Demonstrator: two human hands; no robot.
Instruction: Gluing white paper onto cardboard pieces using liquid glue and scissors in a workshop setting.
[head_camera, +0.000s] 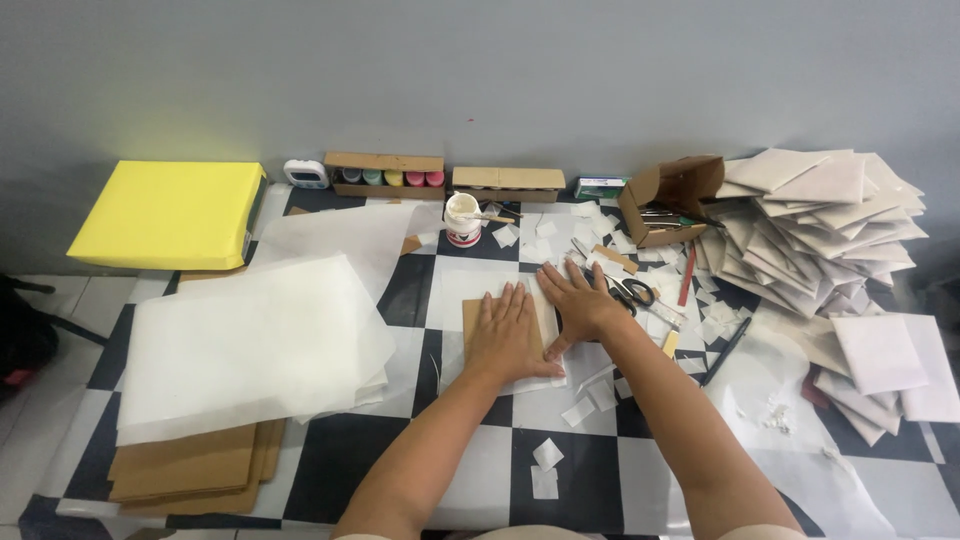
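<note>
My left hand (505, 332) lies flat, fingers together, on a small brown cardboard piece (470, 315) that sits on a white paper sheet (530, 380). My right hand (578, 303) presses flat beside it, fingers spread, on the folded white paper at the cardboard's right edge. Both palms face down on the checkered table (460, 470). Neither hand grips anything.
Large white sheets (255, 345) rest on brown cardboard (190, 465) at left, behind them a yellow package (165, 213). A glue pot with brush (462, 218), scissors (630, 292), small boxes and paper scraps lie behind the hands. A heap of folded white envelopes (820, 225) fills the right.
</note>
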